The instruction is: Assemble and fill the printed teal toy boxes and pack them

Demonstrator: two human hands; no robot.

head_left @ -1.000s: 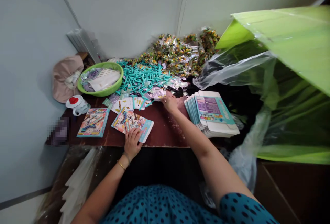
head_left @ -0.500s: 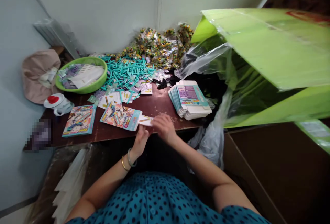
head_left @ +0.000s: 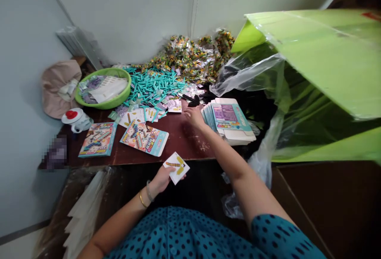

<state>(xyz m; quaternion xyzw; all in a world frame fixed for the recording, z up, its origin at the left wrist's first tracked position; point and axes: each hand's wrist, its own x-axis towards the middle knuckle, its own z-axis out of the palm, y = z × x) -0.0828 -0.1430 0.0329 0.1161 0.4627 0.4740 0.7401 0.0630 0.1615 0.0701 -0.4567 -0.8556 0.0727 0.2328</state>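
Note:
My left hand (head_left: 163,177) is closed on a white card (head_left: 176,167) printed with a yellow pickaxe, held just off the table's front edge. My right hand (head_left: 194,116) reaches over the table with fingers stretched forward and nothing visible in them. Just beyond its fingertips lie black studded pieces (head_left: 193,101), and a stack of flat teal-and-white boxes (head_left: 230,118) stands right beside it. Left of my hands a printed box (head_left: 144,138) lies with its white end toward me. Further left is another printed box (head_left: 98,139).
Turquoise sticks (head_left: 154,86) and loose cards (head_left: 132,116) are heaped at the back, before bags of coloured pieces (head_left: 193,58). A green basin (head_left: 128,90) and a lidded mug (head_left: 81,124) stand left. Clear plastic (head_left: 278,92) and a large green carton (head_left: 327,52) crowd the right.
The card has come away from the box end and is now in my left hand, nearer my body. My right hand has let go of it and moved forward to the black pieces.

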